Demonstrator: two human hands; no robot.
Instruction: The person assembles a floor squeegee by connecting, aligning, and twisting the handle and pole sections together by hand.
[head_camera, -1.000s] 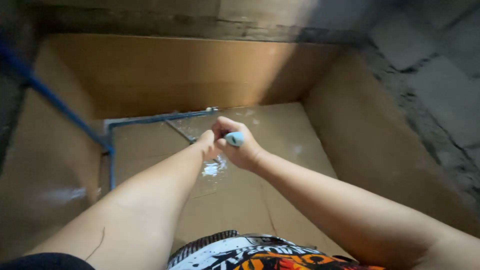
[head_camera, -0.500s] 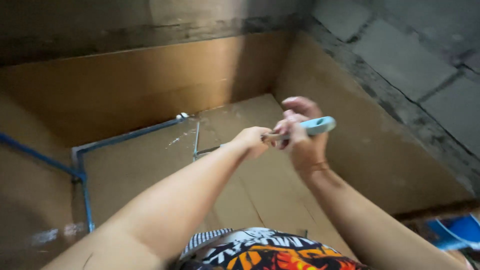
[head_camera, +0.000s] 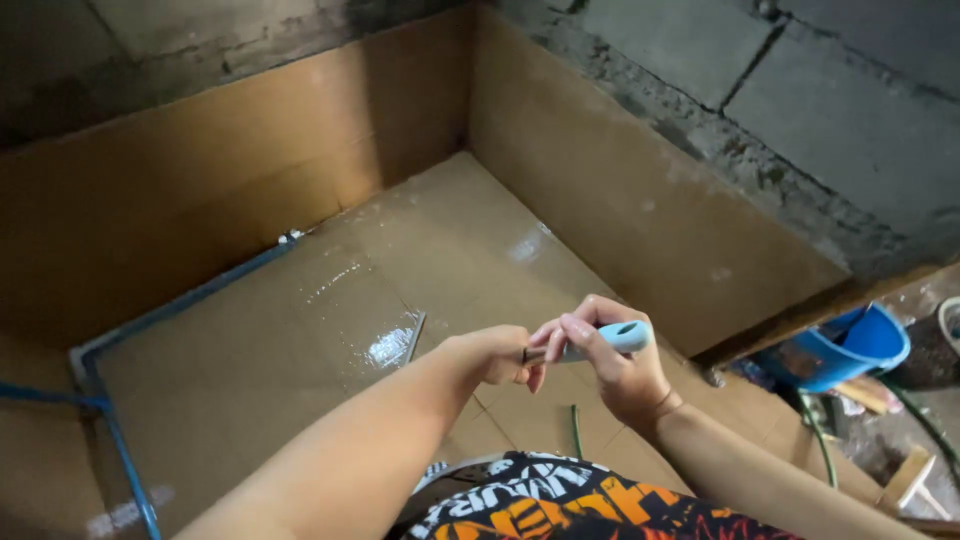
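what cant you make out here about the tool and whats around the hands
- Head view: working end of the light blue-handled tool is hidden between the left hand and right hand.
- Blue bucket: its contents are blocked by the brown wall.
- Blue pipe is cut off by the left edge.

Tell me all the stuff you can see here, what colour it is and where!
Tool with light blue handle: one, held in both hands, centre.
Blue pipe: one run, along the pit floor, left.
Brown pit wall: right of the wet tan floor.
Grey block wall: top right.
Blue bucket: one, tipped over, right edge.
Green hose: one, by the right wrist.
Left hand: on the tool's tip.
Right hand: wrapped round the handle.
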